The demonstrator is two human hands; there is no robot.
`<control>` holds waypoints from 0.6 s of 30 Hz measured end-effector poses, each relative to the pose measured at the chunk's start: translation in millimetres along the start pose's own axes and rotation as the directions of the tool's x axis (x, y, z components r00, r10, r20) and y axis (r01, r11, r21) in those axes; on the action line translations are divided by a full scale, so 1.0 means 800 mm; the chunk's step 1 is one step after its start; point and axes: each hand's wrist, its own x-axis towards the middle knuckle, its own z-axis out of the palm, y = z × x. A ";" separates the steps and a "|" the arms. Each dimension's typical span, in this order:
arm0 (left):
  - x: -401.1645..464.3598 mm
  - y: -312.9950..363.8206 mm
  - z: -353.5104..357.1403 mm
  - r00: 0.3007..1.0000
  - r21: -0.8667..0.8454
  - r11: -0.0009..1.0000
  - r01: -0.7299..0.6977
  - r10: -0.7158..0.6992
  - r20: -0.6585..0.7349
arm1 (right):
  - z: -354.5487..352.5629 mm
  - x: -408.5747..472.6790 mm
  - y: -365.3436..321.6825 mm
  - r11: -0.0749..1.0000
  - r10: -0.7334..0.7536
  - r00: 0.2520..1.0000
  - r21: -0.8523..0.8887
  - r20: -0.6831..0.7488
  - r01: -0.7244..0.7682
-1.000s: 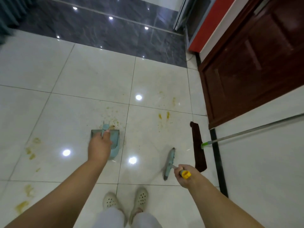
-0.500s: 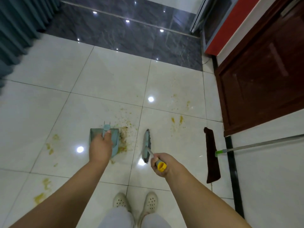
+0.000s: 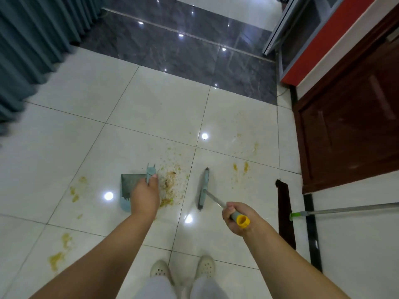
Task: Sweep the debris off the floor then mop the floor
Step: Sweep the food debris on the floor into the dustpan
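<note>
My left hand grips the handle of a pale blue dustpan that stands on the white tiles. Just right of the pan lies a pile of yellow-brown debris. My right hand holds the grey, yellow-capped handle of a small broom, whose head rests on the floor a short way right of the pile. A mop with a dark brown pad and a metal pole lies on the floor at the right.
Yellow stains mark the tiles right of the broom, and more stains lie at the lower left. A brown wooden door stands at the right, a grey-blue curtain at the left. My feet in pale clogs are below.
The broom swept leftward to the dustpan, pushing the debris into a pile beside it, then drew back to the right. The view shifted, so the curtain now shows.
</note>
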 end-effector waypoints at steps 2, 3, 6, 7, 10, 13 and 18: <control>0.003 0.001 0.002 1.000 0.003 1.000 -0.001 0.001 -0.002 | 0.000 -0.001 -0.018 1.000 -0.021 1.000 0.007 -0.018 0.021; 0.006 0.001 0.002 1.000 0.003 1.000 -0.002 0.002 -0.002 | 0.000 -0.001 -0.028 0.999 -0.031 0.999 0.013 -0.026 0.031; 0.017 0.005 0.002 1.000 0.006 1.000 -0.007 0.007 -0.008 | 0.004 0.008 -0.059 0.997 -0.064 0.996 0.032 -0.064 0.066; 0.020 0.007 0.002 1.000 0.007 1.000 -0.004 0.004 -0.007 | 0.007 0.012 -0.068 0.997 -0.070 0.995 0.029 -0.070 0.072; 0.030 0.018 0.008 1.000 -0.007 1.000 0.020 -0.021 -0.018 | 0.024 0.030 -0.094 0.996 -0.094 0.992 -0.006 -0.086 0.094; 0.039 0.033 0.020 0.997 -0.035 0.998 0.053 -0.054 -0.048 | 0.053 0.049 -0.120 0.992 -0.088 0.994 -0.101 -0.066 0.081; 0.053 0.067 0.051 0.990 -0.064 0.995 0.081 -0.087 -0.110 | 0.102 0.063 -0.149 0.943 0.018 0.999 -0.330 -0.043 -0.031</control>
